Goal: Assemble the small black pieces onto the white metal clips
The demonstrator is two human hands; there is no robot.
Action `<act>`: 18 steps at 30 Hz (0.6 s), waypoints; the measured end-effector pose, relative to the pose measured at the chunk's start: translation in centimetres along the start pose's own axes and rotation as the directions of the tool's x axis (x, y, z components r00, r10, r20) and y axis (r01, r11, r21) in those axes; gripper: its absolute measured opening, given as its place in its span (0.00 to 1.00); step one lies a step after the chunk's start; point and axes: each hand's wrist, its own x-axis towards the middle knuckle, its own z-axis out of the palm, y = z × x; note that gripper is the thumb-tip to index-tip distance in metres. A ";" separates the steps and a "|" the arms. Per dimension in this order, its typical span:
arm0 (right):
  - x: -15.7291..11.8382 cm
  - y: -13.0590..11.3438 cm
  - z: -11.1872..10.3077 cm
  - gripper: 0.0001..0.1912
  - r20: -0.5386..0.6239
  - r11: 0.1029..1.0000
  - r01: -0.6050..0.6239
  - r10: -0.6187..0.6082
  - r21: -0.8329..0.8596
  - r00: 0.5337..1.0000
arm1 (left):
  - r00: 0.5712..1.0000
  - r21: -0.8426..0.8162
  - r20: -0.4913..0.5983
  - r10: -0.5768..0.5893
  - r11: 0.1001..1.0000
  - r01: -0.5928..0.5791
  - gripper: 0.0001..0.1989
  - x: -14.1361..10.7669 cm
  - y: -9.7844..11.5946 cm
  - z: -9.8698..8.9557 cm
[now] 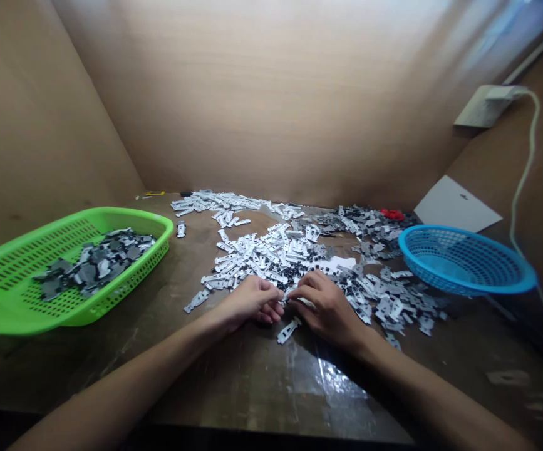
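At the near edge of a heap of flat white plastic pieces (262, 254), my two hands meet fingertip to fingertip. My left hand (255, 300) is closed, thumb and forefinger pinched together. Opposite it, my right hand (320, 304) is also closed, its fingertips pinching a small part that they mostly hide; I cannot make out its kind. One loose white slotted piece (289, 331) lies on the table just below the fingers. Small black parts (294, 270) are scattered in the heap right behind my hands.
A green basket (111, 300) holding grey and black pieces stands at the left. At the right is a round blue basket (468, 288), with grey pieces (393, 300) beside it. A white card (456, 203) leans behind it. A cable (532, 144) hangs from a wall socket (482, 106).
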 end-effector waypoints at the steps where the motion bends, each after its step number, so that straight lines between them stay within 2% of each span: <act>1: 0.0 0.0 -0.3 0.07 0.019 1.000 -0.005 0.005 0.008 1.000 | 1.000 -0.002 -0.002 -0.001 1.000 0.001 0.15 0.0 0.0 0.0; 4: -0.2 0.1 -1.3 0.07 0.192 0.998 0.032 -0.041 0.050 0.981 | 1.000 -0.010 -0.010 0.002 1.000 -0.002 0.15 0.0 0.1 -0.2; 7: -0.5 0.3 -1.9 0.09 0.378 0.994 0.097 -0.110 0.055 0.919 | 1.000 -0.014 -0.019 0.009 1.000 -0.009 0.14 0.1 0.1 -0.5; 12: -0.6 0.3 -2.0 0.06 0.422 0.996 0.093 -0.077 -0.016 0.903 | 0.999 0.007 -0.037 0.009 1.000 -0.008 0.14 0.2 0.1 -0.8; 18: -0.1 -0.2 -2.6 0.05 0.504 0.996 0.085 -0.086 0.026 0.860 | 0.999 0.017 -0.040 0.005 1.000 -0.004 0.14 0.0 0.4 -0.6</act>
